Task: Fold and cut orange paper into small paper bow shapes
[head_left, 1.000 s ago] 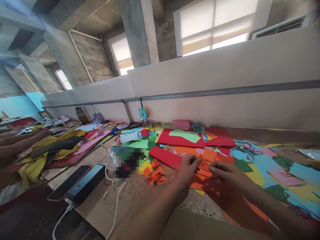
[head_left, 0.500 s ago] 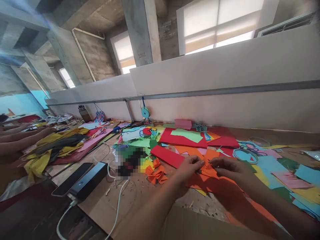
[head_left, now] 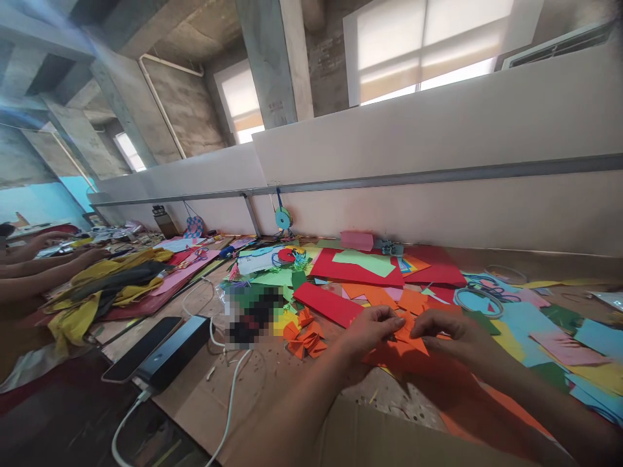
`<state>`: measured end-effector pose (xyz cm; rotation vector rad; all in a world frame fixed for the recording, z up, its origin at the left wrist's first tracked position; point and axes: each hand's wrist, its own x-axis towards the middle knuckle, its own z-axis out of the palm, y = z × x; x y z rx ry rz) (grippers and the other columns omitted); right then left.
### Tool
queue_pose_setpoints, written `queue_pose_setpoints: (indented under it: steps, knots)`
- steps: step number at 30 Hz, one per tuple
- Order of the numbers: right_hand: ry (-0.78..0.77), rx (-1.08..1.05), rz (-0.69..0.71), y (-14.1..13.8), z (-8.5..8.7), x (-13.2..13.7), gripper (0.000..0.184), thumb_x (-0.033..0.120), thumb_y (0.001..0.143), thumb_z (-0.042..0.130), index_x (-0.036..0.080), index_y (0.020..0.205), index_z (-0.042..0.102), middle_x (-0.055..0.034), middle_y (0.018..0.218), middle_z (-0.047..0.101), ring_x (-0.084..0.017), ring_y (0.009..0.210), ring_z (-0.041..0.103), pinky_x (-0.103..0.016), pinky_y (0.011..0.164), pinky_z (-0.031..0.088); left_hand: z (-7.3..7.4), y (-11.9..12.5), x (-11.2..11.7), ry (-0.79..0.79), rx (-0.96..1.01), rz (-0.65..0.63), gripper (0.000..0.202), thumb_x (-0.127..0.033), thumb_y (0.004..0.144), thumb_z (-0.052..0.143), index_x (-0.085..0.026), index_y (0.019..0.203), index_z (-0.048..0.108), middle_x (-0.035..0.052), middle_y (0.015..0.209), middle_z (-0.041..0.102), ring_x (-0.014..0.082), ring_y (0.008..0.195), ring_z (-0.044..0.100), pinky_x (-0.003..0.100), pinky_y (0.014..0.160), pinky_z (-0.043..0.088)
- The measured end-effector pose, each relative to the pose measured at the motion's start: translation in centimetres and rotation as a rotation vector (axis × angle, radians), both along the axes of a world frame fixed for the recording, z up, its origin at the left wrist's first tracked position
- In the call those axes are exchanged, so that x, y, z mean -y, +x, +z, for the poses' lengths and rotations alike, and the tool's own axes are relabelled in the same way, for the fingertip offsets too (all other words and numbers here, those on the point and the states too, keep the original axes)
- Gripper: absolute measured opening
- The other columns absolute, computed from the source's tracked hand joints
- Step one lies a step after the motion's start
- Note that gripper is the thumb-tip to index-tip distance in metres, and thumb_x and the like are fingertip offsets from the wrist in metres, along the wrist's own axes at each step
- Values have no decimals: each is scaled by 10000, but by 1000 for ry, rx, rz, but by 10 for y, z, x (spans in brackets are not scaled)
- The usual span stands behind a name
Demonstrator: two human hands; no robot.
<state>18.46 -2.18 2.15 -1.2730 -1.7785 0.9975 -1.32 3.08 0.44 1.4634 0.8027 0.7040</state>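
Note:
My left hand (head_left: 368,331) and my right hand (head_left: 450,336) meet over a small folded orange paper piece (head_left: 407,337), both pinching it between thumb and fingers just above the table. Under them lies a flat orange sheet (head_left: 389,358). A cluster of finished folded orange paper shapes (head_left: 304,337) sits to the left of my left hand. A red strip of paper (head_left: 327,303) lies just beyond my left hand.
Coloured paper sheets (head_left: 549,324) cover the brown table to the right and behind. A power bank with a phone (head_left: 160,353) and white cable (head_left: 228,389) lies at the left. Another person's arms (head_left: 29,275) reach in at far left beside yellow cloth (head_left: 97,285). A white partition (head_left: 438,201) backs the table.
My hands have drawn closer together and the orange piece between them has been folded smaller. The view has shifted slightly.

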Motion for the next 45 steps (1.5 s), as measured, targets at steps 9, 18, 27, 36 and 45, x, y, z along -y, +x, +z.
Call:
queue_pose_setpoints:
  steps: [9,18,27,36,45]
  knots:
    - [35,10,59,-5,-5,0,274,162,705,544,295,835,744,0,854,683,-207,806,593,-321,760,453,-10,1,-1,-25,51,13,431,-560,714,690,-167,707,515,-28,646,465,106,588,415,231,538,280]
    - [17,-27,24,-8,-3,2,102,322,777,649,273,746,733,-7,828,689,-221,815,610,-328,756,447,-7,5,1,-84,69,-22,427,-551,709,713,-169,724,524,-18,679,480,110,601,429,233,542,283]
    - [-9,-58,-18,-7,-3,1,165,401,771,681,252,706,711,-6,792,685,-207,791,611,-320,762,459,0,7,1,19,58,-34,443,-577,699,674,-172,697,496,-40,626,452,99,571,407,236,543,290]
    - [-91,-156,-37,-4,-1,1,253,477,745,710,225,762,686,-14,790,656,-210,800,580,-302,732,455,-2,5,2,61,41,24,386,-532,751,638,-179,709,488,-47,598,441,97,542,367,230,529,278]
    - [-146,-294,-85,-14,-10,0,266,459,748,718,211,721,626,16,713,590,-162,710,522,-271,659,407,-5,11,3,142,9,75,258,-406,790,585,-178,707,498,-33,623,473,109,568,406,238,550,309]
